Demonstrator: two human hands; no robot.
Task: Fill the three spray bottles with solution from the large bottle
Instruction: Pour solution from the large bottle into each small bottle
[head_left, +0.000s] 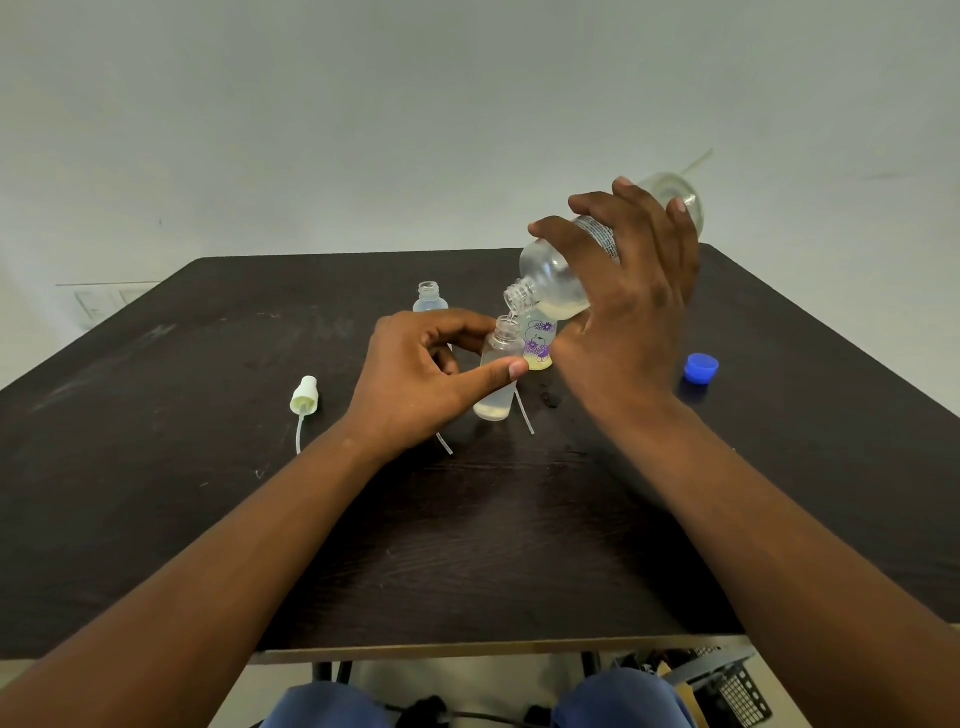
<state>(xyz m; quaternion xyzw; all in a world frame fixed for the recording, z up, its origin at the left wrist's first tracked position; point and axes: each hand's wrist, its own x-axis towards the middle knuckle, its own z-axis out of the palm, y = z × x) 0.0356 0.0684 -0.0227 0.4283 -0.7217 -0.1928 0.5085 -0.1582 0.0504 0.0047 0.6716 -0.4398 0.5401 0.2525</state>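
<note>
My right hand (631, 291) grips the large clear bottle (556, 275), tipped with its open mouth down over a small spray bottle (500, 379). A thin stream of pale liquid runs into that bottle, which stands on the table and holds some liquid at its bottom. My left hand (423, 382) holds it between thumb and fingers. Just behind it stands a second small bottle (540, 343) with a purple cartoon print and yellowish liquid inside. A third small bottle (430, 297), uncapped, stands further back, partly hidden by my left hand.
A dark wooden table (208, 415) carries everything. A pale spray head with its tube (304, 397) lies at the left. Two more thin tubes (524, 418) poke out near the held bottle. A blue cap (700, 368) sits at the right. A black basket (727, 686) stands under the table.
</note>
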